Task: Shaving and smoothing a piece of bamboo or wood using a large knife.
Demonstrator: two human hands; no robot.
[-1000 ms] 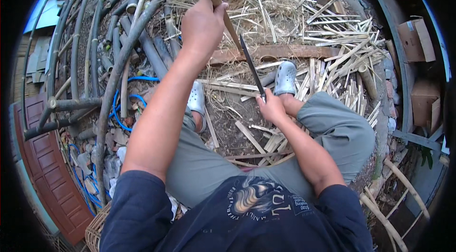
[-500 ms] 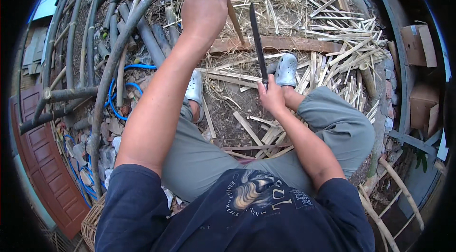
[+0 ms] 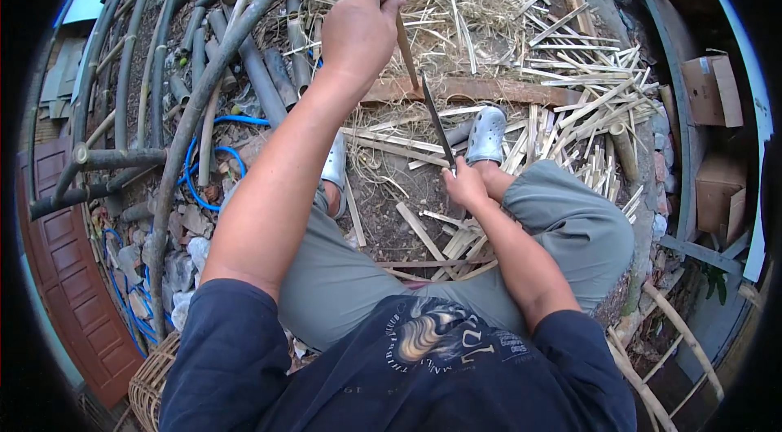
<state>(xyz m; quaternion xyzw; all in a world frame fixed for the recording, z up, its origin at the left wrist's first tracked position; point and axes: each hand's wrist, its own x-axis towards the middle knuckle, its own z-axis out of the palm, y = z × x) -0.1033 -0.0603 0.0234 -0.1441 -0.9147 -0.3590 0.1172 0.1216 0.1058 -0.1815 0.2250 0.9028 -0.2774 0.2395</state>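
My left hand [image 3: 357, 35] is closed round the upper part of a bamboo strip [image 3: 403, 39], held upright and a little tilted. The strip's lower end meets a reddish-brown wooden plank [image 3: 489, 91] lying across in front of me. In my right hand [image 3: 467, 188], lower and nearer, is the handle of a machete [image 3: 440, 129] with a long dark blade. The blade slants up and left, and its tip comes close to the strip's lower end; whether they touch I cannot tell.
Split bamboo pieces [image 3: 582, 118] lie heaped on the right, and shavings [image 3: 489, 8] cover the ground beyond the plank. Dark bamboo poles [image 3: 261, 65] and a blue hose [image 3: 191, 175] are at left. Cardboard boxes [image 3: 713, 90] stand far right. My feet in pale clogs [image 3: 487, 137] flank the work.
The machete has come down and tipped left, its tip now near the strip's foot. My left hand and the bamboo strip have barely shifted.
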